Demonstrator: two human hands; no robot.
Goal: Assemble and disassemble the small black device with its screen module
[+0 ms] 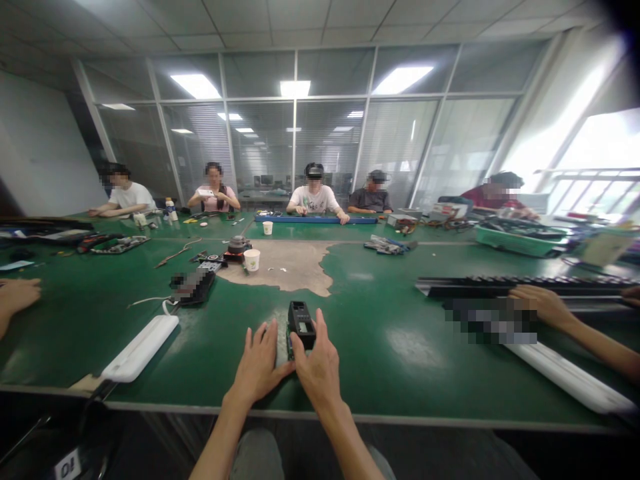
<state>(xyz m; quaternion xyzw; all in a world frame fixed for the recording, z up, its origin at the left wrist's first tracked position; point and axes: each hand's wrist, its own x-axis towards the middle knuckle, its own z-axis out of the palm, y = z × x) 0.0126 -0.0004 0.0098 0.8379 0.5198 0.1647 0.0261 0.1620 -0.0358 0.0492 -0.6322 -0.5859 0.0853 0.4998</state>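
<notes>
Through the head camera, my only view, I have the black housing (301, 323) straight ahead on the green counter (370, 390), with a green circuit board (289, 343) showing along its left side. I judge the step in hand to be steadying and handling this part between both hands; whether board and housing are joined, I can't make out from here. As I read it, the next move calls for a secure hold on the housing without pressing on the board's edge.

My right hand (320, 363) has its fingers closed to about the housing's width: thumb at the near left edge, index finger along the right side, so I take it as gripped. My left hand (257, 363) is spread wide, fingers fanned just left of the part, thumb stretched towards the board's near end. It appears to hold nothing; whether that thumb touches the board, I can't tell. A white power strip (143, 350) lies well apart, to the left.
</notes>
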